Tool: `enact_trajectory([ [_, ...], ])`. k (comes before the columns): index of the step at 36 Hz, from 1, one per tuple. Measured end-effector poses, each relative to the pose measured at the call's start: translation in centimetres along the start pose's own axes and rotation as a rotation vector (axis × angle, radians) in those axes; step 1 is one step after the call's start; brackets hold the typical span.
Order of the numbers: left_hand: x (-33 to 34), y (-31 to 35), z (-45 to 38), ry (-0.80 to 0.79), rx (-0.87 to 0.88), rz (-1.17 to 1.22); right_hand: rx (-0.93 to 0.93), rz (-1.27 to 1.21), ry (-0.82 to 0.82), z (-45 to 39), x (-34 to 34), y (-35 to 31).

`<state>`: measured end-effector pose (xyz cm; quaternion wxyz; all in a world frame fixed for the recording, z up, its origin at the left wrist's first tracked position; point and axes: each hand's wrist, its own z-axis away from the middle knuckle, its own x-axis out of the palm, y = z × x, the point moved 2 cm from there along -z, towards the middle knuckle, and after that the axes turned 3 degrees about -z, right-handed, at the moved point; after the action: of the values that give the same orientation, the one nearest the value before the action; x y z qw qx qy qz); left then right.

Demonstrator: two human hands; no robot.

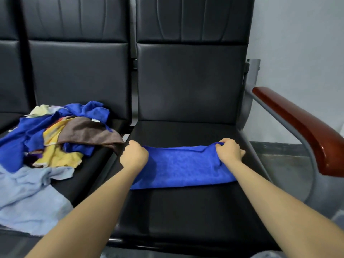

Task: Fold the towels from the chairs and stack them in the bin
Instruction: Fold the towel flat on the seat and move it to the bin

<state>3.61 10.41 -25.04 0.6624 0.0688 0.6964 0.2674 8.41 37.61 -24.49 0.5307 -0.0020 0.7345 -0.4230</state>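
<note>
A blue towel (183, 166) lies folded into a wide band across the seat of the right black chair (188, 211). My left hand (134, 156) grips its far left corner with curled fingers. My right hand (229, 149) grips the far right corner, where the cloth bunches up a little. A loose pile of towels (61, 135) in blue, yellow, brown and pale colours covers the seat of the chair to the left. A light blue towel (28, 198) spreads over that seat's front. No bin is in view.
The right chair has a red-brown wooden armrest (305, 127) on a grey metal frame at its right side. Black backrests rise behind both seats. A grey wall and floor lie to the right.
</note>
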Motion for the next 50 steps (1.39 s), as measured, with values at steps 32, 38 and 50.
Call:
enact_trajectory([
  [32, 1.4, -1.4, 1.0, -0.021, -0.055, -0.326, -0.09, 0.251, 0.023, 1.1, 3.6, -1.0],
  [38, 1.8, -1.3, 2.0, 0.049, 0.075, -0.345, -0.356, 0.21, 0.282, 1.9, 3.3, -1.4],
  [50, 0.7, -2.8, 1.1, 0.195, 0.23, -0.199, -0.661, 0.388, -0.438, 3.6, 5.5, -0.8],
])
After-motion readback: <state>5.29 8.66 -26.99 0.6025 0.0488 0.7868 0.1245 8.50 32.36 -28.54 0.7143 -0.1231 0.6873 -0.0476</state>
